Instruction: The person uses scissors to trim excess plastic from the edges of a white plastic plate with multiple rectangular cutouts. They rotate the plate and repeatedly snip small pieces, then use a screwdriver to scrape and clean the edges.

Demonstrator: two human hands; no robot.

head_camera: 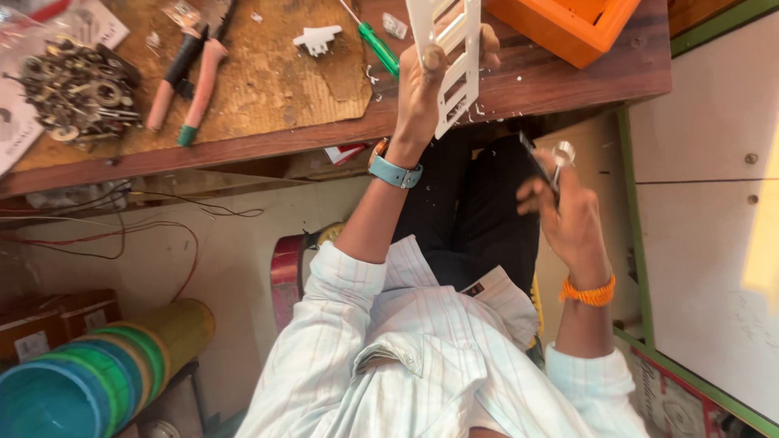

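My left hand (422, 89), with a blue-strapped watch on the wrist, is shut on a white slotted plastic plate (450, 49) and holds it upright against the wooden workbench's edge (519, 85). Lower and to the right, over my dark trousers, is my right hand (568, 215), with an orange band on the wrist. It grips a thin dark tool (535, 162) together with a small shiny metal part (561, 154). The two hands are apart.
On the bench lie a green-handled screwdriver (377, 47), pink-handled pliers (191, 77), a small white plastic piece (316, 38), a heap of metal parts (77, 89) and an orange box (568, 24). Wires (122, 235) hang below, with stacked coloured tubs (97, 373) bottom left.
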